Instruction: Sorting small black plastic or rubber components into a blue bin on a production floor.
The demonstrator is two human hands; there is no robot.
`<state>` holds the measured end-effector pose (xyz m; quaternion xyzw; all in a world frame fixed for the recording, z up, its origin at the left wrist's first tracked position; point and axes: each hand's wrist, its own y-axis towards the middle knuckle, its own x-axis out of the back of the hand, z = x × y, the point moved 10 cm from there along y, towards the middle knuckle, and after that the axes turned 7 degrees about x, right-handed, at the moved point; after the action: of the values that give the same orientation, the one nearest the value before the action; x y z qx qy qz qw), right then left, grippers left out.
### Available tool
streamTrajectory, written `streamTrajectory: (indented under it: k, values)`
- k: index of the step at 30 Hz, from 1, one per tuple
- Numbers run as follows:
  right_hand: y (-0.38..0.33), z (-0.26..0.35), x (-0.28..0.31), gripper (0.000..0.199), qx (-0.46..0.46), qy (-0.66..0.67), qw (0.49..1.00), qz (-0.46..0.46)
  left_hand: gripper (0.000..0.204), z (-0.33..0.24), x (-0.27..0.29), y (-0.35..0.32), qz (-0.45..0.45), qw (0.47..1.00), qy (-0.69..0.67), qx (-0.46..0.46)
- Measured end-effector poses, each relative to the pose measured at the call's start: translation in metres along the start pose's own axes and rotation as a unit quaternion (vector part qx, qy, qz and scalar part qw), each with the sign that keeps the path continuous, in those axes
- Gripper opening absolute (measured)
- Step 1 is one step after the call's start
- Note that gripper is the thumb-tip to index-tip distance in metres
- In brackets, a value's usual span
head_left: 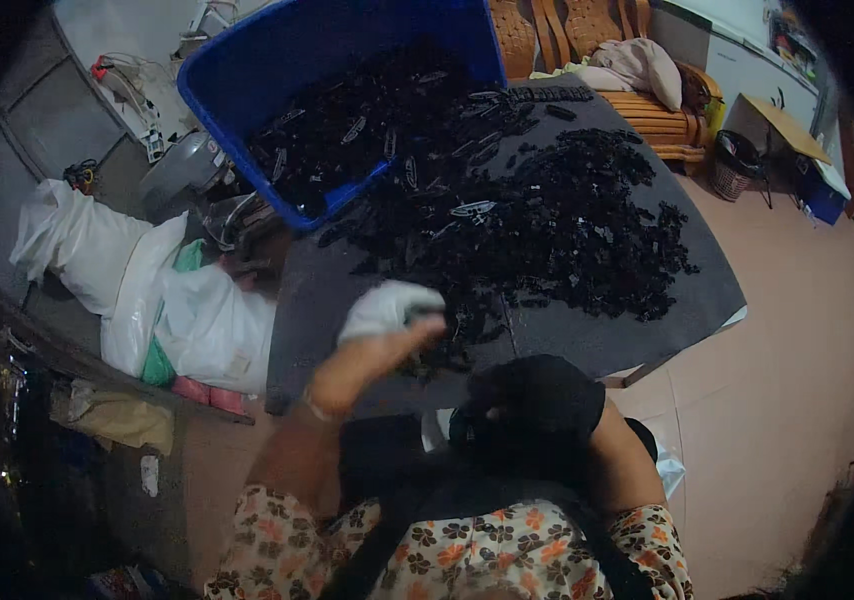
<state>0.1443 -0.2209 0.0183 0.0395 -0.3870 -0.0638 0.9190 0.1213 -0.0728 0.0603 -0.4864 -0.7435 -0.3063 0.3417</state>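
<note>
A heap of small black plastic pieces [577,220] spreads over the dark grey table [307,300]. My left hand [392,315], partly covered by a white glove, is over the near left part of the heap. Motion smears its fingers, and a dark patch shows by the thumb. My right hand [537,395] wears a black glove and is curled close to my body, just off the table's near edge. Whatever its fingers hold is lost in the dark. Among the pieces lies a longer, pale-edged oval part [472,209].
A large blue bin [292,205] leans open on the table's far left, with more black pieces inside. White sacks [202,325] stand left of the table. Beyond it are a wooden bench [682,130] with cloth and a waste basket [737,170]. Tiled floor [787,290] lies to the right.
</note>
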Motion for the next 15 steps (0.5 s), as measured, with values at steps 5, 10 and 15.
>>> streamTrajectory:
  k: [5,10,15]
  values:
    - [0.008,-0.002,0.003,0.031,0.041,-0.090,0.995,-0.023,0.029,0.056,0.019,0.080,-0.082,0.969,0.229,0.035]
    - [0.010,-0.026,0.034,0.022,0.038,-0.237,0.937,-0.254,0.026,0.047,-0.002,0.099,-0.075,0.951,0.292,0.072]
    - [0.017,-0.006,0.036,0.020,0.028,-0.235,0.948,-0.214,0.021,0.045,0.012,0.077,-0.175,0.959,0.210,-0.070]
